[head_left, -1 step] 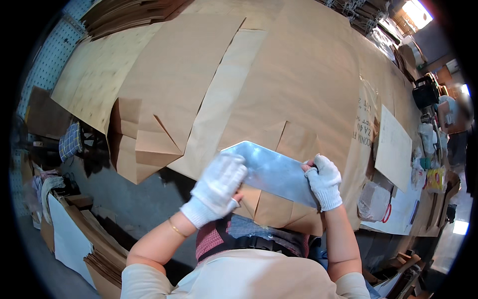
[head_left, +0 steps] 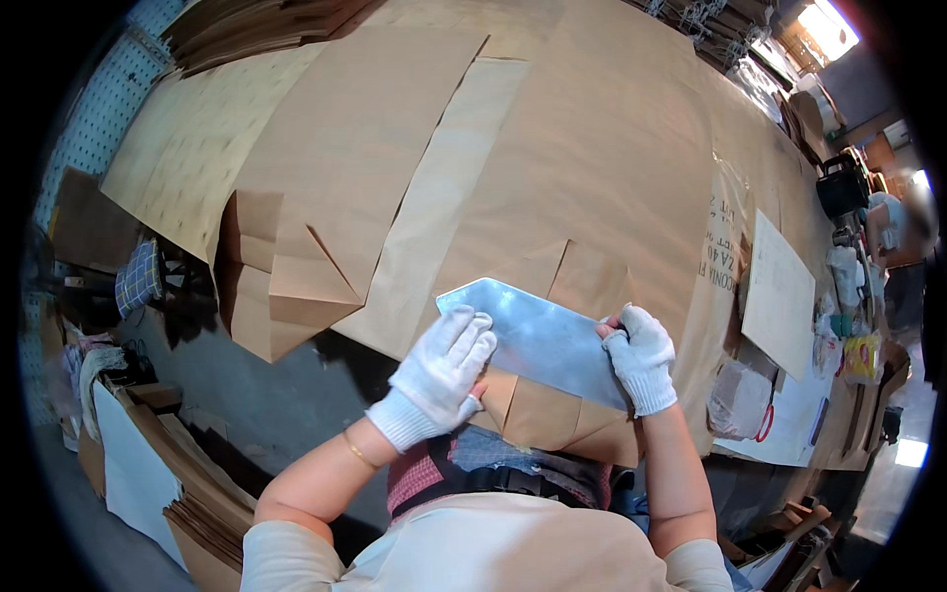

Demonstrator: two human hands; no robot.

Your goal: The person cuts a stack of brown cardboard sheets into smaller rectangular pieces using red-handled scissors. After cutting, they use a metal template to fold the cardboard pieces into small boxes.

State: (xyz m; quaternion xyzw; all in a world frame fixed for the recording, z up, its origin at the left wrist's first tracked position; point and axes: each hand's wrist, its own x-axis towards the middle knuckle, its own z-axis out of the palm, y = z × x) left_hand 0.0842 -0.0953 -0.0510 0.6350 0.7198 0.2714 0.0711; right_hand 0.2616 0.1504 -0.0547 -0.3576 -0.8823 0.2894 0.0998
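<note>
My left hand (head_left: 441, 367) lies flat, gloved fingers spread loose on the near end of the metal plate (head_left: 543, 340). My right hand (head_left: 641, 357) is curled closed around its far edge. The plate rests on the folded brown paper (head_left: 552, 414) at the table's near edge. Best practice, I judge: press evenly and keep the plate's edge square to the crease. The crease under the plate is hidden, and the clutter at right is too blurred to read.

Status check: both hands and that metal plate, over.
Left hand gloved, flat on the metal plate. Right hand gloved, gripping the plate's right end. Plate lies on folded brown paper at the table edge. Nothing obstructing.
</note>
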